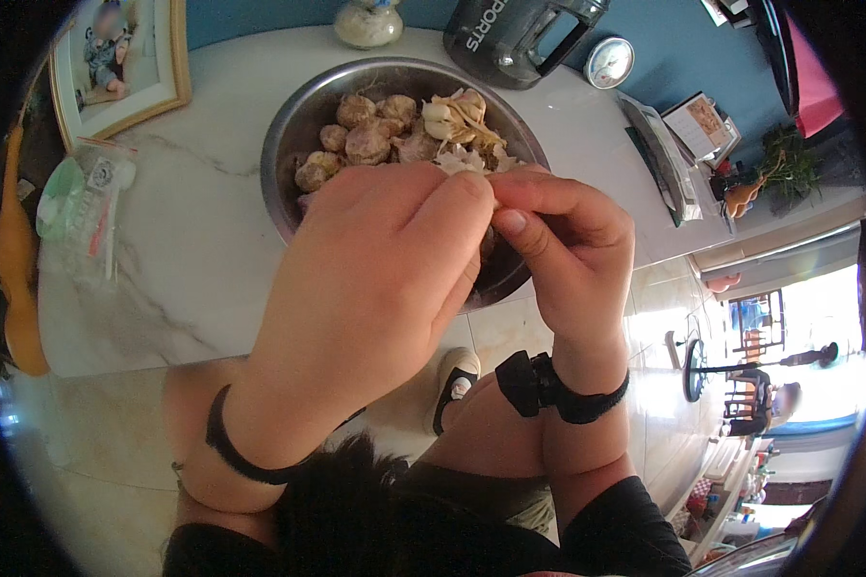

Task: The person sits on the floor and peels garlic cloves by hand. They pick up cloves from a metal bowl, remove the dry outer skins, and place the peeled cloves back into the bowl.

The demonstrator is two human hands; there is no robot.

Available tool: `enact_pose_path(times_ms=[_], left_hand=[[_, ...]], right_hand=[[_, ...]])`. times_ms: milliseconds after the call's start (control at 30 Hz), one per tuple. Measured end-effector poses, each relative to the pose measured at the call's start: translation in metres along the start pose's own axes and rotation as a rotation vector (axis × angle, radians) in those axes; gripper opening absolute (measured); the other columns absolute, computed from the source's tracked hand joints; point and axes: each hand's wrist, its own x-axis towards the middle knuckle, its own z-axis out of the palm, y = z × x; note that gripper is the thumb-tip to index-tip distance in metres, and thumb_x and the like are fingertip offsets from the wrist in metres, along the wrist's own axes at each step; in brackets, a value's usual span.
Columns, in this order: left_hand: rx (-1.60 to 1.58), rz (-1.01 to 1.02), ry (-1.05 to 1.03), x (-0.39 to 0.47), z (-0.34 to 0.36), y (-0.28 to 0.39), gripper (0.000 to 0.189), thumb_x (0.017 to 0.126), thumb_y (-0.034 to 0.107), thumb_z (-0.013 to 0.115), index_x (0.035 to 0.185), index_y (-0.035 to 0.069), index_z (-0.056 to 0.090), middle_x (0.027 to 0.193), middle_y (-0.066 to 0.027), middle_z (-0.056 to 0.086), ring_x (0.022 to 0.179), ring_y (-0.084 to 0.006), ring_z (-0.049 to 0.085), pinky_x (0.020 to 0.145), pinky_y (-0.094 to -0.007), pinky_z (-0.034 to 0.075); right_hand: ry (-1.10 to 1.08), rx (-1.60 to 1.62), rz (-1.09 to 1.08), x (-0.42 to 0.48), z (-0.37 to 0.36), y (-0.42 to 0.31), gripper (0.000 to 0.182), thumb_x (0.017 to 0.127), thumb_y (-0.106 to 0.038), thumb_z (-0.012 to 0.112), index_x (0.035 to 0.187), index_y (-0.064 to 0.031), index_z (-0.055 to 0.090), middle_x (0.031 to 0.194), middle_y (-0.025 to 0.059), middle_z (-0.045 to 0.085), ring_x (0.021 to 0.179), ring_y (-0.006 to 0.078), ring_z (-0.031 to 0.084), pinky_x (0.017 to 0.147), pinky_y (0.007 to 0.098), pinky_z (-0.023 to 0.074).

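A wide stainless steel bowl holds several garlic bulbs with dry skins. Near its right side lie an opened bulb with pale cloves and loose papery skins. Over the bowl's near part, my left hand and my right hand meet at the fingertips. Thumb and forefinger of each hand are pinched together around something small, mostly hidden by the fingers; it cannot be made out. The back of my left hand covers part of the bowl and its contents.
The bowl stands on a white marble-patterned table. Behind it are a glass jar, a dark plastic jug and a round dial gauge. A framed photo and a plastic bag lie left; papers lie right. A person is far off.
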Motion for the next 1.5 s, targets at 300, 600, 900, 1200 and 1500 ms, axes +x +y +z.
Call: enact_pose_path(times_ms=[300, 600, 900, 1200, 1500], left_hand=[[-0.095, -0.021, 0.024, 0.000, 0.003, -0.003, 0.011, 0.086, 0.001, 0.056, 0.096, 0.000, 0.059, 0.085, -0.0146, 0.062, 0.076, -0.0319, 0.060, 0.069, -0.0354, 0.048], [-0.290, -0.110, -0.016, 0.001, 0.003, -0.003, 0.010, 0.091, 0.006, 0.053, 0.095, -0.002, 0.058, 0.083, -0.0149, 0.061, 0.074, -0.0285, 0.060, 0.068, -0.0315, 0.047], [-0.357, -0.221, -0.074, 0.000, 0.000, -0.003, 0.013, 0.093, 0.008, 0.051, 0.097, -0.002, 0.058, 0.081, -0.0115, 0.063, 0.071, -0.0200, 0.061, 0.066, -0.0280, 0.046], [-0.402, -0.322, -0.088, 0.000, -0.003, -0.002, 0.014, 0.093, 0.006, 0.053, 0.098, -0.004, 0.061, 0.080, -0.0083, 0.065, 0.072, -0.0135, 0.063, 0.066, -0.0251, 0.048], [-0.404, -0.379, -0.079, -0.002, -0.005, -0.001, 0.013, 0.092, 0.004, 0.054, 0.095, -0.005, 0.063, 0.077, -0.0069, 0.065, 0.068, -0.0101, 0.061, 0.062, -0.0236, 0.048]], right_hand=[[0.008, 0.006, -0.023, 0.000, 0.000, 0.000, 0.014, 0.082, 0.007, 0.065, 0.096, 0.0047, 0.068, 0.097, 0.0128, 0.068, 0.090, 0.0164, 0.064, 0.081, 0.0263, 0.0500], [0.063, 0.081, -0.022, -0.001, 0.003, -0.001, 0.016, 0.083, 0.006, 0.065, 0.099, 0.0049, 0.067, 0.100, 0.0136, 0.068, 0.092, 0.0168, 0.064, 0.084, 0.0272, 0.0501], [0.009, -0.003, -0.084, 0.000, 0.002, 0.002, 0.017, 0.081, 0.009, 0.065, 0.098, 0.0054, 0.068, 0.101, 0.0154, 0.068, 0.092, 0.0193, 0.064, 0.084, 0.0281, 0.0500], [0.007, -0.258, -0.231, 0.004, 0.002, 0.005, 0.019, 0.077, 0.013, 0.062, 0.093, 0.0043, 0.068, 0.097, 0.0147, 0.069, 0.088, 0.0222, 0.065, 0.080, 0.0296, 0.0512], [-0.006, -0.342, -0.228, 0.004, 0.004, 0.001, 0.018, 0.076, 0.013, 0.062, 0.089, 0.0034, 0.069, 0.092, 0.0138, 0.070, 0.085, 0.0224, 0.065, 0.077, 0.0304, 0.0519]])
